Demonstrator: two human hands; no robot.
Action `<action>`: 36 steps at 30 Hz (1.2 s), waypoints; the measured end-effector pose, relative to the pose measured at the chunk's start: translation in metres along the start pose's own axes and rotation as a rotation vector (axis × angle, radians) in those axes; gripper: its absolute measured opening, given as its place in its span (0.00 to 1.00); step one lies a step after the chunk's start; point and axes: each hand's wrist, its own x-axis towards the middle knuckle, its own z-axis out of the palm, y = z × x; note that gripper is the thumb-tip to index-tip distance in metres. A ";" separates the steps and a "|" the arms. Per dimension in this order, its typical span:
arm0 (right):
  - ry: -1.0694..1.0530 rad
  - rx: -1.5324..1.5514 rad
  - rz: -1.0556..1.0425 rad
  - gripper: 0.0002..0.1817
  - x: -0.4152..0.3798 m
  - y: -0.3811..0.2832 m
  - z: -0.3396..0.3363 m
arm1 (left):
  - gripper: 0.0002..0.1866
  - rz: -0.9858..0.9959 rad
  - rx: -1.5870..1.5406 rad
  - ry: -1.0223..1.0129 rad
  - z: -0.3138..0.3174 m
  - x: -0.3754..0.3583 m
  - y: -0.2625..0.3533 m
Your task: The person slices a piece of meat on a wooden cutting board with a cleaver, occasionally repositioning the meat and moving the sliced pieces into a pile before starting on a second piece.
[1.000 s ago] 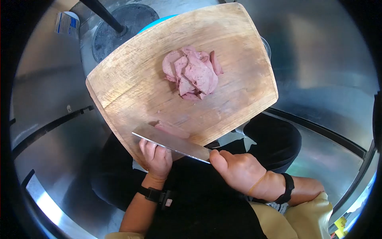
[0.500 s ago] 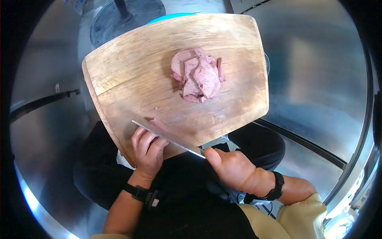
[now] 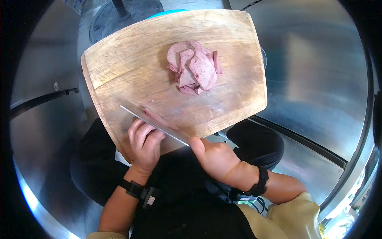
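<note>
Wood (image 3: 131, 67) stretches between meat pile (image 3: 199, 69) and far edge (image 3: 215, 12), right hand (image 3: 217, 157) gripping knife (image 3: 167, 130), left hand (image 3: 144, 147) curled, hold unclear.

knife (image 3: 159, 126): shifted leftward, more edge-on | right fingers (image 3: 215, 150): nearer left fingers (image 3: 141, 135)

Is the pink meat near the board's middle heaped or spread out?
Heaped: the pink slices overlap one another on the wooden board.

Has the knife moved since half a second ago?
Yes, the knife shifted toward the view's upper left, judged against the board.
</note>
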 end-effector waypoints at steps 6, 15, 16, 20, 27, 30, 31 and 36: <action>0.166 -0.118 0.019 0.09 0.009 -0.007 0.016 | 0.11 -0.005 0.009 -0.010 -0.001 -0.002 0.003; 0.257 -0.256 -0.017 0.07 0.022 -0.009 0.023 | 0.12 0.013 0.043 0.002 -0.003 -0.007 0.007; 0.309 -0.303 -0.069 0.07 0.027 -0.003 0.025 | 0.12 0.015 0.046 0.007 -0.002 -0.008 0.008; 0.344 -0.344 -0.041 0.08 0.011 -0.009 0.003 | 0.16 0.007 -0.027 0.031 -0.013 0.000 0.025; 0.445 0.439 -0.106 0.20 -0.045 -0.017 -0.022 | 0.20 -0.599 -1.331 -0.035 -0.035 0.030 0.052; 0.117 1.171 -0.012 0.23 -0.060 -0.016 -0.031 | 0.21 -0.682 -1.699 -0.251 -0.051 0.044 0.076; 0.098 1.241 -0.006 0.27 -0.066 -0.017 -0.034 | 0.21 -0.688 -1.701 -0.259 -0.050 0.045 0.081; -0.018 1.569 -0.073 0.33 -0.081 0.014 -0.025 | 0.22 -0.721 -1.771 -0.311 -0.034 0.039 0.097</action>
